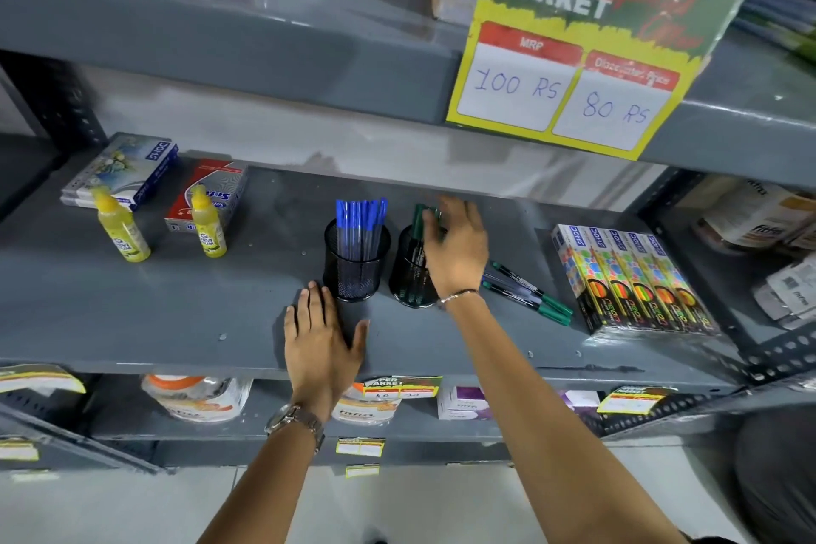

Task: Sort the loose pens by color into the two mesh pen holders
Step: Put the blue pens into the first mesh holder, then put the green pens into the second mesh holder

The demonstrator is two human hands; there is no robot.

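Two black mesh pen holders stand side by side on the grey shelf (132, 322). The left holder (357, 265) is full of several blue-capped pens (360, 221). The right holder (408, 274) contains green-capped pens (418, 225). My right hand (457, 247) is over the right holder, its fingers closed around the tops of the green pens in it. My left hand (320, 336) lies flat and open on the shelf just in front of the left holder. Three loose green-capped pens (527, 294) lie on the shelf right of the right holder.
Two yellow bottles (123, 227) and two boxes (207, 194) stand at the shelf's left. A row of colourful boxed packs (636, 278) lies at the right. A supermarket price sign (587, 49) hangs from the upper shelf. Packaged goods fill the lower shelf.
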